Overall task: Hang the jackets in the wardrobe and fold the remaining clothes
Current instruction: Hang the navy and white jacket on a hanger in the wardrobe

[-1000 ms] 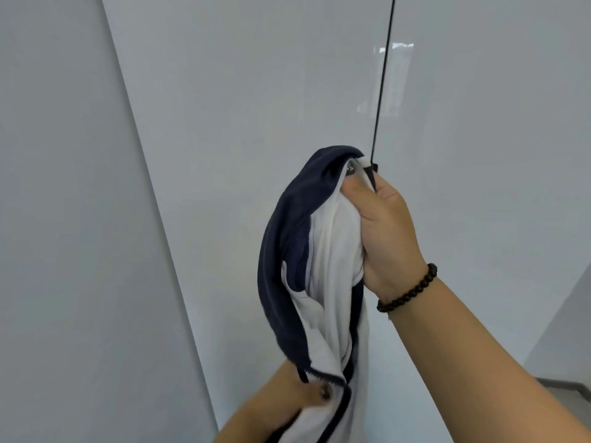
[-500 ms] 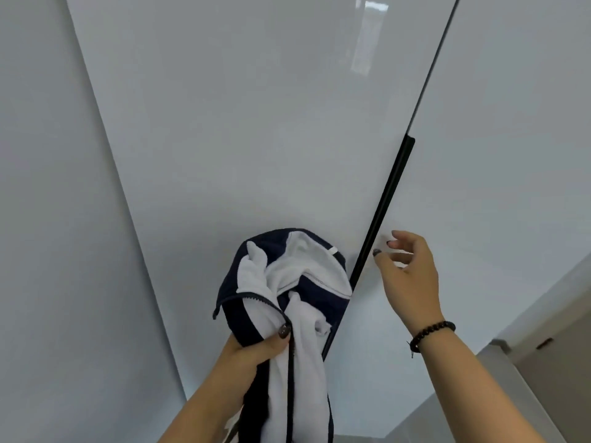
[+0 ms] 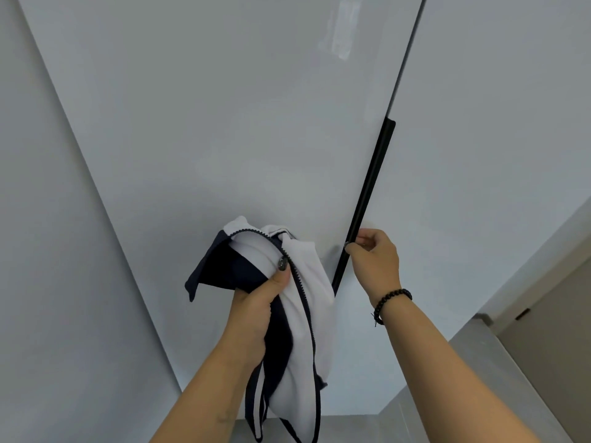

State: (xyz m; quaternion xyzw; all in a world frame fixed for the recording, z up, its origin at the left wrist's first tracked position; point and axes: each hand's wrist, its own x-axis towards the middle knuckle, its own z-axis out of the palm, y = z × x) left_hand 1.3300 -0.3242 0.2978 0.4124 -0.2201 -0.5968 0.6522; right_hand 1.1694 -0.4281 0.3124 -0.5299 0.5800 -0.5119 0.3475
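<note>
Now left hand [image 3: 256,310] gripping jacket [image 3: 307,302], right hand [image 3: 375,260] on handle [image 3: 367,199]

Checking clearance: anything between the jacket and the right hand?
Head view: only the black door handle and glossy wardrobe door lie between jacket and right hand.

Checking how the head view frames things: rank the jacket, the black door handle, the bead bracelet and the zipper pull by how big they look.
1. Navy and white jacket, largest by area.
2. Black door handle: long but thin. It sits farther from the camera than the jacket, so true size is unsure.
3. Bead bracelet.
4. Zipper pull, smallest.
</note>
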